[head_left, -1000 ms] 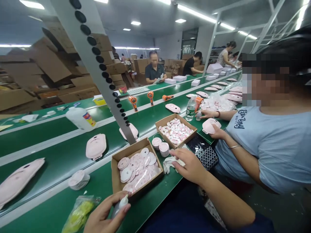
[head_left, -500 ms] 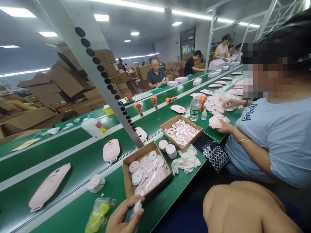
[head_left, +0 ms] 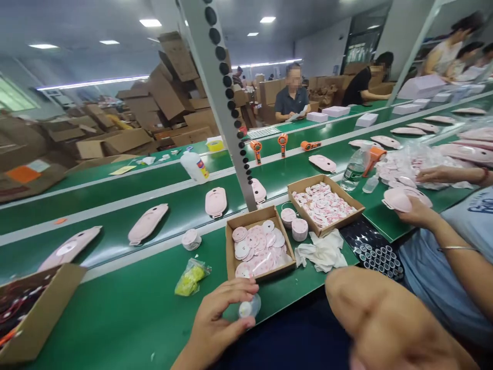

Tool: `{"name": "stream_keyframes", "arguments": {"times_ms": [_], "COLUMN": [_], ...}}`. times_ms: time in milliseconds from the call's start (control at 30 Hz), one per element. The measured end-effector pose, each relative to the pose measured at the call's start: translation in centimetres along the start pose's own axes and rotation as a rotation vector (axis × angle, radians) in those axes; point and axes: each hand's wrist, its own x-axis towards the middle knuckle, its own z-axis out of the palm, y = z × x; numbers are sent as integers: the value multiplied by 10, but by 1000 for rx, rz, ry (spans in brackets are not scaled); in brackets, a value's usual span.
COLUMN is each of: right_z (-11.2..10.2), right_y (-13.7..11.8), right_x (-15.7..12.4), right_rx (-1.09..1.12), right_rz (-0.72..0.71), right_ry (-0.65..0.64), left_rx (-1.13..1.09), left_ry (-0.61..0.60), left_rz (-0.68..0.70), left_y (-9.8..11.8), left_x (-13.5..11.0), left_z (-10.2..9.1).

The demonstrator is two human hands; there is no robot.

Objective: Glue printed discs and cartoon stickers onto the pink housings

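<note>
My left hand is at the near edge of the green bench, its fingers pinched round a small round whitish piece. Just beyond it stands an open cardboard box filled with pink and white round discs. My right arm is raised close to the camera and blurred; the fingers do not show. A crumpled white cloth lies between that box and the arm, touched by neither hand.
A second box of small pink parts, two tape rolls and a black tray of little vials sit to the right. A co-worker's hand holds a pink shell. Pink housings lie on the belt; yellow bag; cardboard box left.
My right hand has left the white cloth and risen close to the camera. The view has swung left, bringing the left-hand box into sight. My left hand has kept hold of the small piece.
</note>
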Motion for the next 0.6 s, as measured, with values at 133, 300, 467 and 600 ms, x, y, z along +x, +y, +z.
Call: {"name": "stream_keyframes", "arguments": {"times_ms": [133, 300, 467, 600], "right_z": [46, 82, 61, 35], "right_y": [25, 56, 71, 92], "right_x": [6, -25, -45, -66], "right_rx": [70, 19, -174, -361], "right_rz": [-98, -59, -145, -47], "right_ry": [-249, -165, -197, -45], "left_rx": [36, 19, -198, -204], "left_ry": [-19, 6, -232, -275], "left_rz": [132, 235, 214, 112], "left_y": [15, 22, 22, 4], "left_x": [11, 28, 43, 47], "left_z": [7, 34, 65, 57]}}
